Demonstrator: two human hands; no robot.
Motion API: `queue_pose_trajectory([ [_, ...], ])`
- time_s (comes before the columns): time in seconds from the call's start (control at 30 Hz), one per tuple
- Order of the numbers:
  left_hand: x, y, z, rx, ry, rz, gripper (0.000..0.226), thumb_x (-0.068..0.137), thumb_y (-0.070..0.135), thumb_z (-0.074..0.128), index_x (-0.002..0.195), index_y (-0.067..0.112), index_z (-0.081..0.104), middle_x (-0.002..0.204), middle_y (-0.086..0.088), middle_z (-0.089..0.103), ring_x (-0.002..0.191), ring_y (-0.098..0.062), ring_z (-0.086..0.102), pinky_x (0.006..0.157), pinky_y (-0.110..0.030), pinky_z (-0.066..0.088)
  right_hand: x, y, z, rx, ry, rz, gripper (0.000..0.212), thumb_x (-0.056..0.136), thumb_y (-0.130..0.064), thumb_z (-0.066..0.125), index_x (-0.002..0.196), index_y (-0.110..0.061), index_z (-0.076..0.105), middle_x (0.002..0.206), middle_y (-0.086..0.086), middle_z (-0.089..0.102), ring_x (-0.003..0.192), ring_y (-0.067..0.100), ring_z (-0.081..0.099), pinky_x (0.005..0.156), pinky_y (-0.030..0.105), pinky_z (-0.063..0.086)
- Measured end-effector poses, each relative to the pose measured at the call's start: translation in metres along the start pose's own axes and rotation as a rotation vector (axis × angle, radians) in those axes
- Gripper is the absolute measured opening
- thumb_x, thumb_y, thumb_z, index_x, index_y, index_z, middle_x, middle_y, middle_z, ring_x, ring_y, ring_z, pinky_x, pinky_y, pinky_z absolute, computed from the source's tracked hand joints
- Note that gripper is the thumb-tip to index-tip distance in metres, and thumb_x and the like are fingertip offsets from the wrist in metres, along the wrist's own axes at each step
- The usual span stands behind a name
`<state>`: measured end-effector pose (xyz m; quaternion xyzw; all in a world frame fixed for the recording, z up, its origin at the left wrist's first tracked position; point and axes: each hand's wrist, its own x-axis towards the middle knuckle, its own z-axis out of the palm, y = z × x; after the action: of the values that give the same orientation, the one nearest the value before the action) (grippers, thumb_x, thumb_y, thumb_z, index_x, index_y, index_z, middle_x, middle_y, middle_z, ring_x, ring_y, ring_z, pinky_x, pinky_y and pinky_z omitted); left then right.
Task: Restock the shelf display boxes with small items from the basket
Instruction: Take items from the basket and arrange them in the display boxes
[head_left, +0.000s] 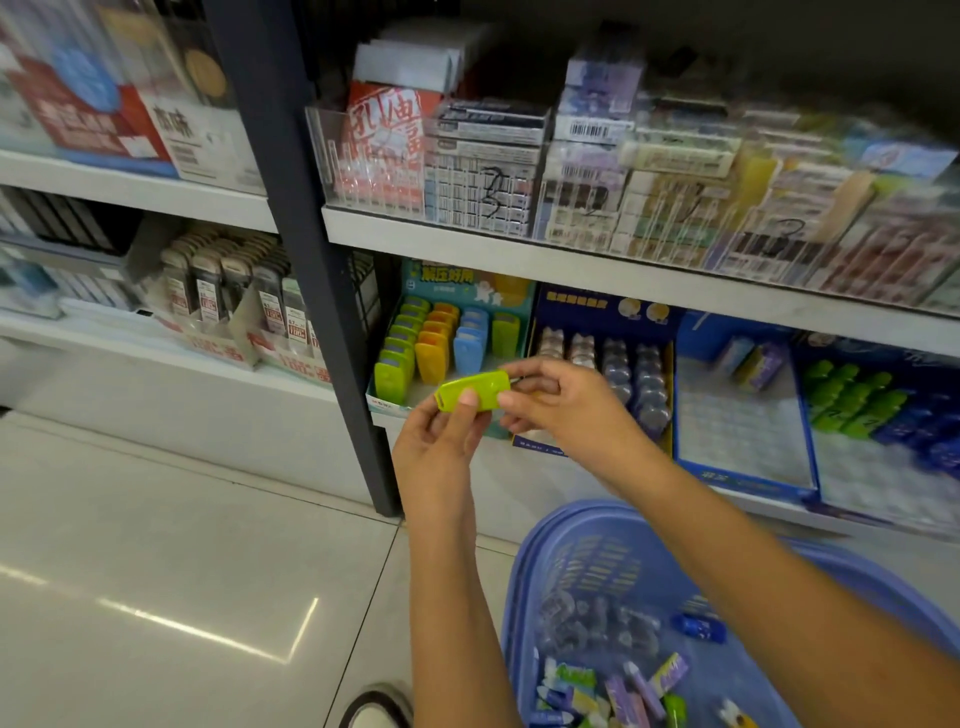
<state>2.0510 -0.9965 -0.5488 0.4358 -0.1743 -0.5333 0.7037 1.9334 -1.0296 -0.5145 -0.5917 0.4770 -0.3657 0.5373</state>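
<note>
Two hands, the left hand (434, 452) and the right hand (566, 410), hold one lime-green case (470, 397). One blue basket (519, 597) sits near right. Four display boxes stand in a row on the right: teal box (462, 283), navy box (597, 306), blue box (696, 332), dark box (857, 353). The teal box holds four rows of cases: two green, one orange, one blue.
</note>
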Motion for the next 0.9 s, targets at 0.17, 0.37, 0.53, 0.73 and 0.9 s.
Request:
queue_pose_trajectory([
  [0.17,0.017,0.002,-0.005,0.516,0.203,0.337,0.021,0.086,0.022,0.068,0.107,0.019,0.064,0.102,0.005,0.067,0.095,-0.007,0.064,0.080,-0.015,0.051,0.020,-0.010,-0.011,-0.259,0.256,-0.129,0.012,0.089,-0.011,0.062,0.099,-0.018,0.063,0.093,0.006,0.066,0.085,0.020,0.063,0.074,0.034,0.056],
  [0.37,0.055,0.008,-0.021,0.886,0.339,0.595,0.041,0.083,0.013,0.068,0.123,0.017,0.060,0.120,-0.005,0.058,0.111,-0.020,0.050,0.089,-0.020,0.037,0.056,-0.018,-0.026,-0.882,0.247,-0.259,0.031,0.093,-0.021,0.055,0.124,-0.015,0.055,0.116,0.011,0.062,0.106,0.029,0.057,0.092,0.036,0.046],
  [0.53,0.062,-0.001,-0.024,0.933,0.375,0.651,0.031,0.085,0.013,0.068,0.115,0.019,0.068,0.116,-0.002,0.061,0.107,-0.020,0.048,0.083,-0.013,0.031,0.072,-0.009,-0.028,-0.946,0.139,-0.280,0.027,0.093,-0.016,0.055,0.119,-0.011,0.059,0.118,0.013,0.060,0.109,0.029,0.055,0.088,0.029,0.042],
  [0.73,0.064,-0.002,-0.022,0.911,0.400,0.634,0.030,0.085,0.014,0.067,0.115,0.019,0.069,0.117,0.000,0.062,0.106,-0.020,0.048,0.081,-0.009,0.029,0.082,0.003,-0.023,-1.057,0.063,-0.285,0.025,0.095,-0.016,0.051,0.118,-0.010,0.057,0.120,0.016,0.058,0.111,0.032,0.053,0.089,0.033,0.044],
  [0.9,0.047,-0.011,-0.023,0.881,0.350,0.654,0.030,0.088,0.018,0.064,0.118,0.017,0.064,0.122,-0.003,0.055,0.114,-0.015,0.047,0.089,-0.022,0.040,0.085,0.003,-0.029,-0.990,0.087,-0.205,0.023,0.094,-0.016,0.053,0.113,-0.007,0.059,0.113,0.014,0.058,0.109,0.030,0.053,0.076,0.022,0.033],
])
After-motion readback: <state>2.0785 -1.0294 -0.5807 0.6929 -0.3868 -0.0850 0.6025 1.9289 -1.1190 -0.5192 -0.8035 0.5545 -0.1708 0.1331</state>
